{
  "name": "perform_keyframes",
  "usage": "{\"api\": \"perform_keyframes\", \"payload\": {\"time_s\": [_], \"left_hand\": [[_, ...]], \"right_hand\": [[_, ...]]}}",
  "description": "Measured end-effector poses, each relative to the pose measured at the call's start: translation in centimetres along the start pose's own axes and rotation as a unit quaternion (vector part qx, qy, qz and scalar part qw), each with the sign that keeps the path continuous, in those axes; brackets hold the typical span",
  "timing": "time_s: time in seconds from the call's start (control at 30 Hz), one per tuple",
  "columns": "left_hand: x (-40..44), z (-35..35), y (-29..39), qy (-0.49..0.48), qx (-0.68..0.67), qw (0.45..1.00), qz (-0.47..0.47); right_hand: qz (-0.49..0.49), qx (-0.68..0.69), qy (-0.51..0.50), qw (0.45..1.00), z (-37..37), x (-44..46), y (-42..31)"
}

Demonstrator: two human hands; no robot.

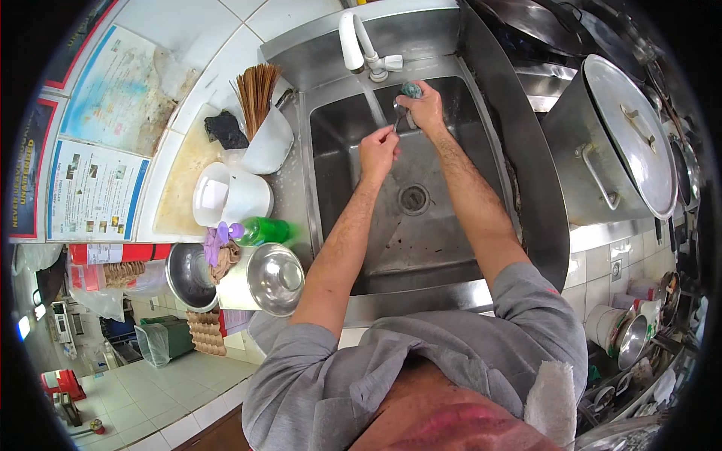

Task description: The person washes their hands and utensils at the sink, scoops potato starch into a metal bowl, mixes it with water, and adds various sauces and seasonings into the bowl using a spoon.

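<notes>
Over the steel sink (pixel 331 225), my left hand (pixel 378 155) is closed around the handle end of a metal spoon (pixel 399 113). My right hand (pixel 426 111) holds a dark green scouring pad (pixel 411 90) between thumb and fingers, close beside the spoon's bowl. Whether those fingers also grip the spoon is partly hidden. Water runs from the white tap (pixel 352 45) in a stream (pixel 374 107) just left of the spoon. Below both hands lies the drain (pixel 414 199), with dark bits scattered on the sink floor.
Left of the sink stand a white container (pixel 269 143) with a stick brush (pixel 258 94), a white tub (pixel 252 194), a green bottle (pixel 265 231) and steel bowls (pixel 275 279). A large lidded pot (pixel 602 143) stands to the right, beyond the sink's raised edge.
</notes>
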State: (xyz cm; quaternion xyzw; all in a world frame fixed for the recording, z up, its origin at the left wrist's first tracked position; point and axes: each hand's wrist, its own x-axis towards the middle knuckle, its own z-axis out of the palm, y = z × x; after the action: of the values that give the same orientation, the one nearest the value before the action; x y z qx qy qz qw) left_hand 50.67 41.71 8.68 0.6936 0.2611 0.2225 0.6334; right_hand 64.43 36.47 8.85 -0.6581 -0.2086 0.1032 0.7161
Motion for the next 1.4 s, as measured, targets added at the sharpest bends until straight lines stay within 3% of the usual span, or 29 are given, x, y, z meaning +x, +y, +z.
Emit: {"api": "perform_keyframes", "payload": {"time_s": [0.13, 0.3, 0.4, 0.5, 0.63, 0.77, 0.83, 0.93, 1.07, 1.13, 1.17, 1.27, 1.4], "left_hand": [[1.4, 0.2, 0.1, 0.027, -0.02, 0.999, 0.033], [1.0, 0.1, -0.2, 0.037, -0.013, 0.999, 0.02], [0.1, 0.2, -0.6, 0.051, 0.019, 0.998, 0.021], [0.0, -0.3, -1.2, 0.063, 0.05, 0.996, 0.028], [-0.3, -0.7, -2.1, 0.082, 0.052, 0.995, 0.023], [0.5, -0.9, -2.6, 0.083, 0.04, 0.995, 0.027], [0.5, -0.9, -2.0, 0.065, 0.015, 0.998, 0.014], [0.6, -0.4, -2.3, 0.066, 0.015, 0.997, 0.048], [1.3, -0.9, -2.7, 0.039, 0.08, 0.988, 0.123], [1.9, -1.3, -0.7, 0.058, 0.055, 0.997, -0.017], [2.2, -1.3, -0.2, 0.059, 0.055, 0.997, -0.018], [4.8, -1.3, -0.2, 0.037, 0.243, 0.954, 0.173], [6.8, -1.5, 0.2, 0.033, 0.314, 0.934, 0.168]], "right_hand": [[0.029, 0.087, 0.021, 0.996, 0.6, -0.9, -0.4], [0.162, 0.173, -0.021, 0.971, 0.2, -1.6, 0.6], [0.168, 0.148, 0.056, 0.973, 1.5, -1.6, 1.9], [0.189, 0.097, 0.068, 0.975, 2.4, -2.5, 2.2], [0.258, 0.099, 0.008, 0.961, 2.2, -2.7, 1.1], [0.259, 0.243, -0.033, 0.934, 1.8, -2.8, 1.6], [0.264, 0.359, -0.091, 0.891, 1.6, -3.4, 0.6], [0.247, 0.246, -0.111, 0.931, 1.9, -3.9, 1.2], [0.234, 0.268, -0.051, 0.933, 1.7, -4.1, 2.0], [0.236, 0.238, -0.069, 0.94, 1.2, -4.6, 2.2], [0.237, 0.238, -0.07, 0.939, 1.2, -5.1, 1.9], [0.215, 0.213, -0.144, 0.942, 1.6, -5.9, 1.6], [0.271, 0.31, -0.142, 0.9, 0.7, -8.3, -0.5]]}}
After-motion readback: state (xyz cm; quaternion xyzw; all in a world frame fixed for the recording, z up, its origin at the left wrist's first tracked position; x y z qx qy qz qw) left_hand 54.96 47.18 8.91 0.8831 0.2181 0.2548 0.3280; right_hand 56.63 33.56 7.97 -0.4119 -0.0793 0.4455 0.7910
